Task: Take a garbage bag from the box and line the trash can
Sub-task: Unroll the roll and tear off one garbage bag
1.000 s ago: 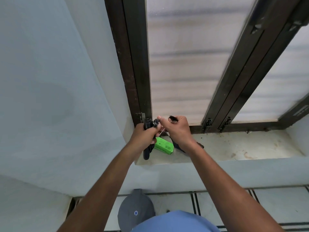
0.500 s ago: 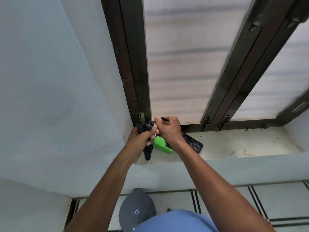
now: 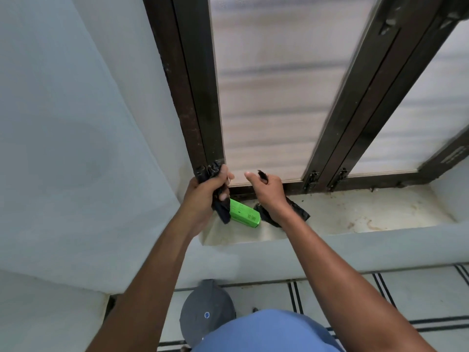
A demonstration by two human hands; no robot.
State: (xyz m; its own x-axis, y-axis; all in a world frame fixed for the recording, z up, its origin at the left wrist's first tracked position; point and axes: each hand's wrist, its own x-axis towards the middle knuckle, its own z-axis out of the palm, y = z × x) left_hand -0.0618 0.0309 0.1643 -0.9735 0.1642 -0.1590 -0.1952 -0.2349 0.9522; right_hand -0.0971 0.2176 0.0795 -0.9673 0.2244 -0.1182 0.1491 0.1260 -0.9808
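Fingers of the left hand (image 3: pixel 206 191) clamp a folded garbage bag (image 3: pixel 220 209) just above the green box (image 3: pixel 245 215); the right hand (image 3: pixel 265 190) pinches another black piece, likely tearing bags apart.

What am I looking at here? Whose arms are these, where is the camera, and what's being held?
There is no machine here: a person wears a camera on the head, looking forward and down along both bare arms. The left hand grips a bunched black garbage bag with its fingers curled round it. The right hand pinches a small black piece of plastic; what it belongs to is unclear. On the window sill lie a green box and more crumpled black plastic under the right wrist. Below, on the floor, stands a grey trash can with its lid shut.
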